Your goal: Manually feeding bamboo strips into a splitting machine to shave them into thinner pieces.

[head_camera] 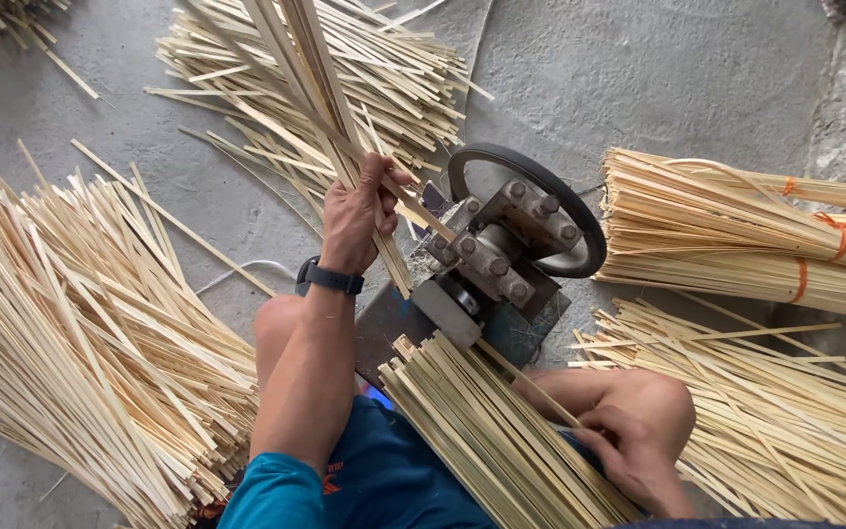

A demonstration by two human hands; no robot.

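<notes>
Fingers of the left hand (356,217) wrap tight round a few bamboo strips (317,83) slanting up from the wheeled metal machine (501,257); right hand (629,453) pinches one thin strip (531,384) drawn off the bundle across the lap (487,436). Loose strip heap (80,333) crowds the floor's left edge, tied bundles (746,235) the right edge. Bare concrete floor (638,69) shows only beyond the machine, toward the far edge.

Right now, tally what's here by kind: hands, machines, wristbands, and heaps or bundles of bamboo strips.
Hands: 2, left hand and right hand
Machine: 1
Black wristband: 1
Loose strip heaps: 4, largest heap
Tied bundle: 1
Lap bundle: 1
Total: 10
</notes>
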